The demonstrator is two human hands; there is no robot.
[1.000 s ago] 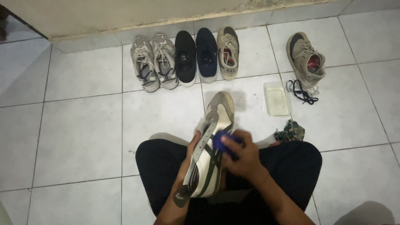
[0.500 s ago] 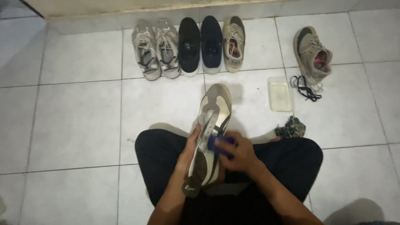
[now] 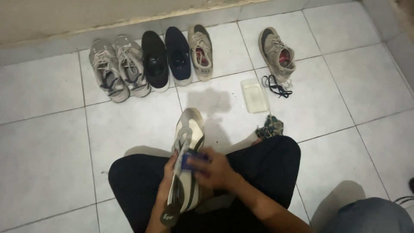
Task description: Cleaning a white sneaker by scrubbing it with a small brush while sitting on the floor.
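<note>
Both hands (image 3: 169,181) closed: shoe (image 3: 186,151), blue brush (image 3: 189,161)

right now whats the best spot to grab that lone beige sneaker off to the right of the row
Probably the heel collar of the lone beige sneaker, coming from above on the near side. It stands upright with its opening facing up and heel toward the person, so fingers can hook inside. Black laces lie loose beside it.

1. I count seven shoes: five in a row at 12 o'clock (image 3: 155,64), one apart at 1 o'clock (image 3: 277,54), one white sneaker (image 3: 186,164) in hand.
2. One pale rectangular tray (image 3: 255,95) at 1 o'clock.
3. One loose black lace (image 3: 276,85).
4. One crumpled rag (image 3: 270,127).
5. One small blue object (image 3: 192,160), at centre.
</note>
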